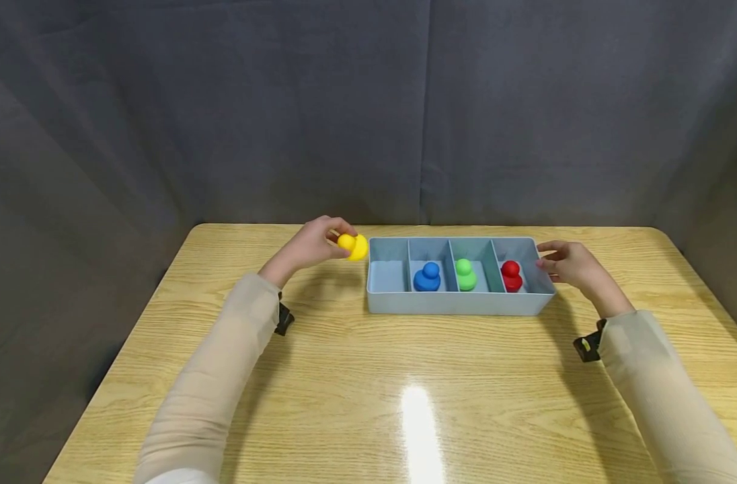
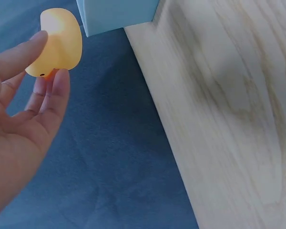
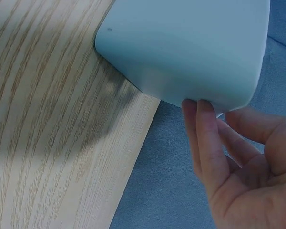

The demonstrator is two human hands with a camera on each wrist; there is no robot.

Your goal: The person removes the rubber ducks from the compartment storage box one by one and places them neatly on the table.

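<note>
A light blue tray (image 1: pixel 459 306) with four compartments sits on the wooden table (image 1: pixel 344 376). Its three right compartments hold a blue figure (image 1: pixel 428 277), a green figure (image 1: pixel 464 274) and a red figure (image 1: pixel 511 275); the leftmost compartment (image 1: pixel 386 275) is empty. My left hand (image 1: pixel 313 243) pinches a yellow figure (image 1: pixel 353 246) in its fingertips, just left of the tray's far left corner. In the left wrist view the yellow figure (image 2: pixel 57 43) sits between thumb and fingers near the tray corner (image 2: pixel 117 14). My right hand (image 1: pixel 571 263) touches the tray's right end; its fingertips (image 3: pixel 200 112) rest against the tray wall (image 3: pixel 190 47).
A dark grey cloth backdrop (image 1: pixel 368 107) hangs behind and beside the table. The table's near half shows bare wood with a bright glare spot (image 1: pixel 419 423). Black wrist mounts (image 1: pixel 282 317) sit on both sleeves.
</note>
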